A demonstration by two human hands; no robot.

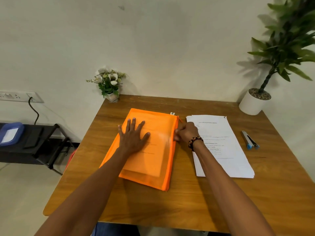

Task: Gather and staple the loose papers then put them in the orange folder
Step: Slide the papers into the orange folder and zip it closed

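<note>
Both arms are bare, with no sleeves. A beaded bracelet (195, 142) of dark, orange and pale beads circles the right wrist.

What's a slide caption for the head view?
Left hand presses flat on orange folder; right hand pinches its zipper edge beside the papers.

The wooden table (153, 206) carries an orange folder (158, 160), papers (226, 150), seemingly a stapler (249, 140), and two potted plants (254, 103).

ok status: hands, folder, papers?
Left hand flat on orange folder. Right hand pinching folder's right edge. Paper stack still outside, beside it; stapler further right. Nothing blocking.
</note>
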